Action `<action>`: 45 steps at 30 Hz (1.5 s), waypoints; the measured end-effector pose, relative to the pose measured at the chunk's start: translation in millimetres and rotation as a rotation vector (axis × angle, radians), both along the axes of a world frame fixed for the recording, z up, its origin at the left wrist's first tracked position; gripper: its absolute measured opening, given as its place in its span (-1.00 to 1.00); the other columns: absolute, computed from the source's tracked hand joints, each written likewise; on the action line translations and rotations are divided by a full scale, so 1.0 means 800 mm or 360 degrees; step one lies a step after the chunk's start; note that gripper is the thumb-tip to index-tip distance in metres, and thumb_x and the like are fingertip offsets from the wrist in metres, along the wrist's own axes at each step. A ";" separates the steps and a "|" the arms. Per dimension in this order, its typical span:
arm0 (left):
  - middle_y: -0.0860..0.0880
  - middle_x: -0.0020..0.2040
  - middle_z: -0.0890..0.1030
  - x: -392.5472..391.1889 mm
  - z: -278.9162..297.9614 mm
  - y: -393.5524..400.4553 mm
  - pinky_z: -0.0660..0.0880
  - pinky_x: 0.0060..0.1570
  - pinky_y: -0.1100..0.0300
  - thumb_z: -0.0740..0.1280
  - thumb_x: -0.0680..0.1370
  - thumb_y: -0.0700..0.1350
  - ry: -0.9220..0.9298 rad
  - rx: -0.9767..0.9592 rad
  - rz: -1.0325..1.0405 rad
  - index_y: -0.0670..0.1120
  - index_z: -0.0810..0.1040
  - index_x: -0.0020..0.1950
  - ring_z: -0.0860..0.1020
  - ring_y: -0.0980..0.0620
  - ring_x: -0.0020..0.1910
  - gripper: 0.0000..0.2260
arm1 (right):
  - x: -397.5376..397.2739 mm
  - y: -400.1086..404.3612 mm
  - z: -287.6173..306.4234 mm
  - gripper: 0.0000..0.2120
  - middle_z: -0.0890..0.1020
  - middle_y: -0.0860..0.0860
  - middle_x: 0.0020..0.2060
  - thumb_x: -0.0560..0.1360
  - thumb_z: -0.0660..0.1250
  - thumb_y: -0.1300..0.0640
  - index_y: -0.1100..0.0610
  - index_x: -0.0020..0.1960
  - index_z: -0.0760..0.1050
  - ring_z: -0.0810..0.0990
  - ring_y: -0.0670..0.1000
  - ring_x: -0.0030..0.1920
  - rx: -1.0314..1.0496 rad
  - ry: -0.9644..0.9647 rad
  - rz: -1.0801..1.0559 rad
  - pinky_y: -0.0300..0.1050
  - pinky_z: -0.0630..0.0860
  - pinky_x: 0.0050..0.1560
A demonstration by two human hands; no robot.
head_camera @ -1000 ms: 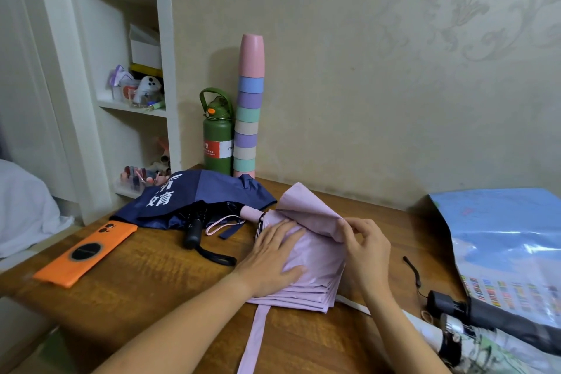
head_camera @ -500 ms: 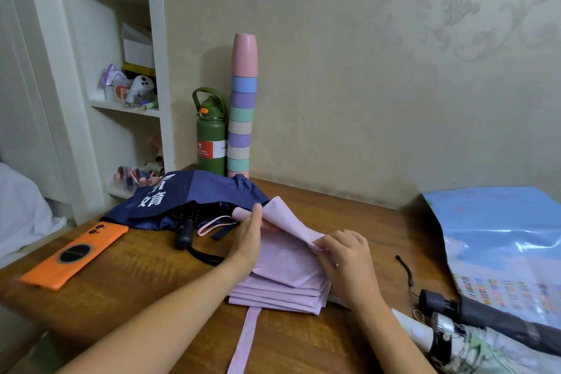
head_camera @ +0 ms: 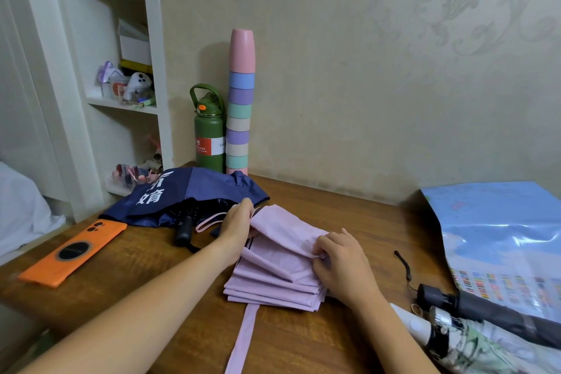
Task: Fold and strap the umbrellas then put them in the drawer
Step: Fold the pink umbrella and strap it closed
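A lilac umbrella (head_camera: 274,279) lies on the wooden table (head_camera: 303,340), its canopy panels stacked in flat pleats. Its long strap (head_camera: 243,340) trails toward the front edge. My left hand (head_camera: 238,226) holds the far end of the top panel near the handle. My right hand (head_camera: 341,261) pinches the same panel's free edge on the right. A navy umbrella (head_camera: 185,194) with white lettering lies unfolded behind, its black handle (head_camera: 183,229) pointing at me. At the lower right lie a black umbrella (head_camera: 485,310) and a floral one (head_camera: 467,346).
An orange phone (head_camera: 74,250) lies at the table's left. A green bottle (head_camera: 209,136) and a tall stack of coloured cups (head_camera: 239,106) stand against the wall. A blue plastic bag (head_camera: 504,240) covers the right side. White shelves (head_camera: 121,100) rise on the left.
My left hand lifted off the flat pleats and took the panel's far end. My right hand pulled that panel's edge down and right over the stack.
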State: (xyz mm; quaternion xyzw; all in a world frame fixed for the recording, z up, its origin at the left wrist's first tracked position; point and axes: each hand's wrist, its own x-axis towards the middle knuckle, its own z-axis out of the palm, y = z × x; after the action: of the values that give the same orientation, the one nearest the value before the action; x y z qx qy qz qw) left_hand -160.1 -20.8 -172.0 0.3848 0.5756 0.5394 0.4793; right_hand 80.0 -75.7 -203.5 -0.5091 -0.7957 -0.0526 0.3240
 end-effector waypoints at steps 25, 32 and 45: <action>-0.02 -0.01 0.51 0.001 0.011 0.013 0.42 -0.07 0.16 0.56 0.49 -0.07 0.1045 -0.0034 -0.0077 -0.09 0.46 0.09 0.48 -0.01 -0.03 -0.67 | -0.007 -0.016 0.014 -0.94 0.54 -0.18 -0.23 0.39 0.30 0.11 -0.03 -0.19 0.52 0.54 -0.16 -0.13 -0.0155 -0.0125 0.0507 -0.10 0.14 0.56; -0.07 -0.30 0.31 0.000 0.008 0.018 0.25 -0.18 0.13 0.34 0.53 -0.22 0.0979 -0.0023 -0.0099 -0.06 0.37 -0.27 0.34 -0.06 -0.24 -0.77 | -0.007 -0.013 0.016 -0.85 0.62 -0.14 -0.22 0.33 0.30 0.20 0.01 -0.17 0.58 0.57 -0.09 -0.19 -0.0315 0.0026 0.0664 -0.17 0.31 0.37; -0.11 0.13 0.51 0.001 0.012 0.020 0.47 -0.01 0.16 0.42 0.52 -0.28 0.1404 0.0231 -0.0292 -0.02 0.53 0.20 0.50 -0.04 0.01 -0.69 | -0.011 -0.011 0.009 -0.67 0.48 -0.10 -0.34 0.62 0.24 -0.06 -0.04 -0.30 0.39 0.49 -0.06 -0.24 -0.0467 0.0034 0.0563 -0.13 0.24 0.47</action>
State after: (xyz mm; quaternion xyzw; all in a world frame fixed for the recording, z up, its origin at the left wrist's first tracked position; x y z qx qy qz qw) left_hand -159.2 -4.9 -162.8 0.6597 0.6490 0.3183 0.2058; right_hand 71.2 -84.3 -196.1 -0.4038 -0.8682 0.1268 0.2590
